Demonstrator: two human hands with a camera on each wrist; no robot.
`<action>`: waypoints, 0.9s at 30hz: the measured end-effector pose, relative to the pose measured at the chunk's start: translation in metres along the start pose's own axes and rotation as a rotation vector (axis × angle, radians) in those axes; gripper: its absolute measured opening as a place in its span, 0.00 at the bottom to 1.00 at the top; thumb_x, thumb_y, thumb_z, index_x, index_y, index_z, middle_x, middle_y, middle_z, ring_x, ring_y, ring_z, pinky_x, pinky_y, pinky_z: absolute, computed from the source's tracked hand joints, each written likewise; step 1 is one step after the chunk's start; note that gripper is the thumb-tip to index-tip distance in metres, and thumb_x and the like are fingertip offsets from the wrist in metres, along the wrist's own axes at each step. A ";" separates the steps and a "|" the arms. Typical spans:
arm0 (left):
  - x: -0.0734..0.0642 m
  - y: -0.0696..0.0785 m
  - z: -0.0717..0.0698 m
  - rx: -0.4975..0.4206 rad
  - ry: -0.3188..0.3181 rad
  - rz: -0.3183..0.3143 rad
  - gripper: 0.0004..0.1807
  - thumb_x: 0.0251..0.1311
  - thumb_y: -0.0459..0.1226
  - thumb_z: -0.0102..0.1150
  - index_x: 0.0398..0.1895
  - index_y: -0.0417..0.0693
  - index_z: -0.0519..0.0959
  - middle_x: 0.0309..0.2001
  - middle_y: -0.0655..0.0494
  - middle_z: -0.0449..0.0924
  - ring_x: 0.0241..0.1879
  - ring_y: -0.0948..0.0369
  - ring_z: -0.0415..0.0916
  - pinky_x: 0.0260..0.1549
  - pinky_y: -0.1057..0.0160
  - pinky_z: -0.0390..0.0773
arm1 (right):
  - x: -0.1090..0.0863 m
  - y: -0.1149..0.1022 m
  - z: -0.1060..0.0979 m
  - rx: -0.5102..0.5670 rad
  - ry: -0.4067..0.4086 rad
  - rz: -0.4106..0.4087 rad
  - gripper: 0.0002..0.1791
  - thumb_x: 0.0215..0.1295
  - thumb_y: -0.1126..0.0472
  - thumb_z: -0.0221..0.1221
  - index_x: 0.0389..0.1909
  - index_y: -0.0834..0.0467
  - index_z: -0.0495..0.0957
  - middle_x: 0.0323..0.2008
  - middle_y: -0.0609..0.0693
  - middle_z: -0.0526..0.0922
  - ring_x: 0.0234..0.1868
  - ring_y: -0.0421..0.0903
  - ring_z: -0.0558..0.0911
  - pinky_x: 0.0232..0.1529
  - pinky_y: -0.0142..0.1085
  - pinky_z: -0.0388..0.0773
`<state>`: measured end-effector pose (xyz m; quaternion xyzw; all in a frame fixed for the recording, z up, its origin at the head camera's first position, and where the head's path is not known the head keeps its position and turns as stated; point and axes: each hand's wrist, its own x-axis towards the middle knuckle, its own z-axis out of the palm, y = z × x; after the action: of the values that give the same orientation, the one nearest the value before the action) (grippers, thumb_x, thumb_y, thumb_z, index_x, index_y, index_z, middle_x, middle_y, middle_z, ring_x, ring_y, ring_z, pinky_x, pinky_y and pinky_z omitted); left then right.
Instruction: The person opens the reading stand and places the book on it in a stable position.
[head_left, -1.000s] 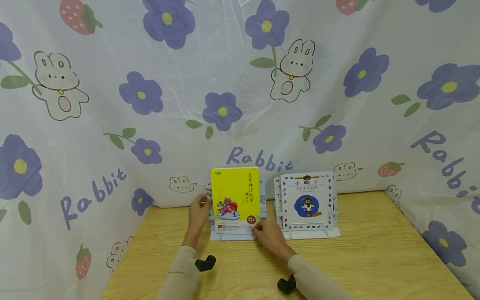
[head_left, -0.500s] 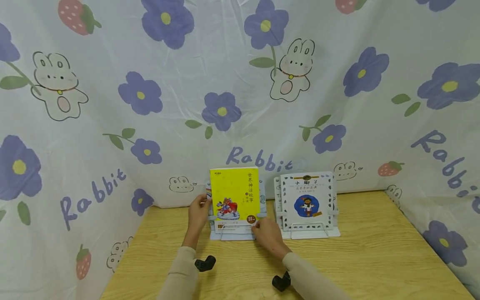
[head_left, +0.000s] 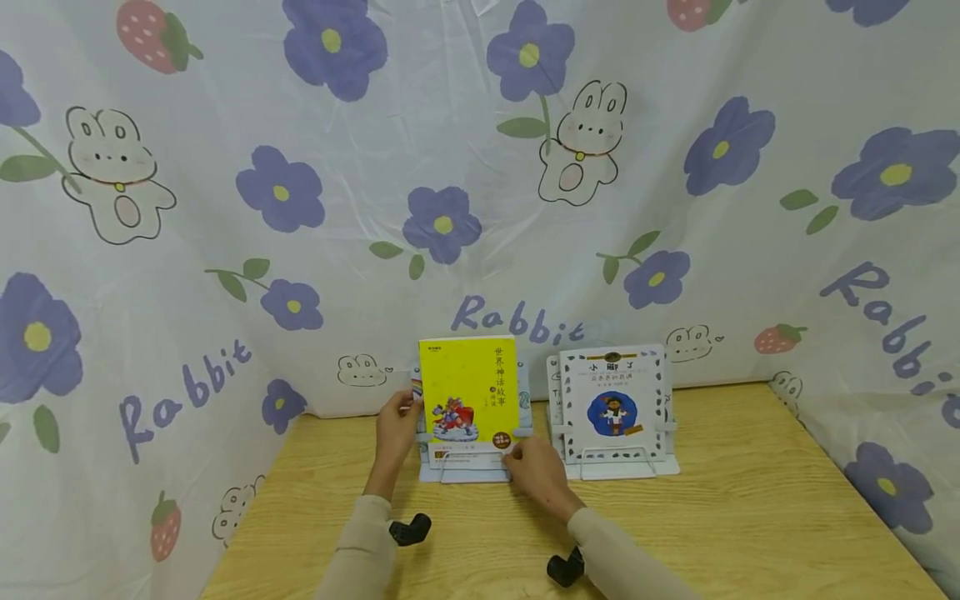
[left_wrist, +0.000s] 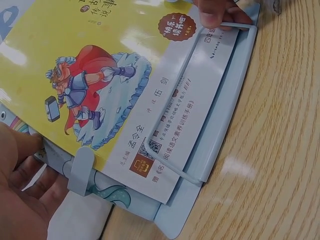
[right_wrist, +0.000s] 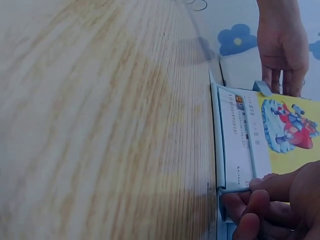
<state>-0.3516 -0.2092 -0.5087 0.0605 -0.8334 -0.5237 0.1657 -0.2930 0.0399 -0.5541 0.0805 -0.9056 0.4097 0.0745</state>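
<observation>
A yellow book (head_left: 472, 387) with a cartoon figure on its cover leans upright on a pale blue book stand (left_wrist: 232, 115). At the stand's left edge, my left hand (head_left: 397, 425) grips the side, thumb on the front and fingers behind, close to a side clip (left_wrist: 82, 170). My right hand (head_left: 536, 471) pinches the front wire bar (right_wrist: 252, 145) near the book's lower right corner. That bar crosses the white lower band of the cover. Part of the left hand's fingers is hidden behind the stand.
To the right, a second stand (head_left: 667, 467) holds a white book (head_left: 615, 367) with a blue round picture. Both stand on a wooden table (head_left: 480, 533). Behind them hangs a white curtain (head_left: 465, 133) with flowers and rabbits. Black devices (head_left: 411, 529) are worn at both wrists.
The right wrist and forearm have shifted slightly left, while the fingers stay at the wire bar. The left hand, books and stands show no visible movement.
</observation>
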 end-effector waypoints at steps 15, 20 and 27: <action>0.002 -0.002 -0.003 0.028 -0.015 -0.024 0.16 0.77 0.36 0.58 0.61 0.38 0.81 0.56 0.39 0.83 0.55 0.47 0.80 0.54 0.53 0.80 | -0.004 0.001 -0.006 -0.021 0.004 -0.057 0.11 0.72 0.60 0.67 0.28 0.56 0.87 0.19 0.42 0.77 0.20 0.37 0.69 0.22 0.30 0.64; -0.002 0.002 -0.010 0.063 0.019 0.021 0.16 0.74 0.33 0.58 0.60 0.36 0.81 0.53 0.37 0.84 0.53 0.45 0.82 0.51 0.54 0.82 | -0.011 -0.003 -0.028 -0.012 -0.023 -0.120 0.07 0.75 0.59 0.65 0.40 0.57 0.90 0.26 0.44 0.86 0.19 0.35 0.74 0.20 0.29 0.69; -0.019 0.018 -0.023 0.083 0.081 0.088 0.11 0.75 0.35 0.59 0.53 0.38 0.81 0.46 0.40 0.85 0.46 0.49 0.82 0.43 0.62 0.78 | -0.019 -0.002 -0.072 0.001 0.001 -0.132 0.06 0.75 0.60 0.65 0.40 0.56 0.89 0.29 0.48 0.89 0.15 0.34 0.76 0.17 0.30 0.71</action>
<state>-0.3250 -0.2162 -0.4875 0.0515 -0.8489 -0.4780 0.2195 -0.2689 0.0950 -0.5095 0.1397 -0.8982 0.4043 0.1018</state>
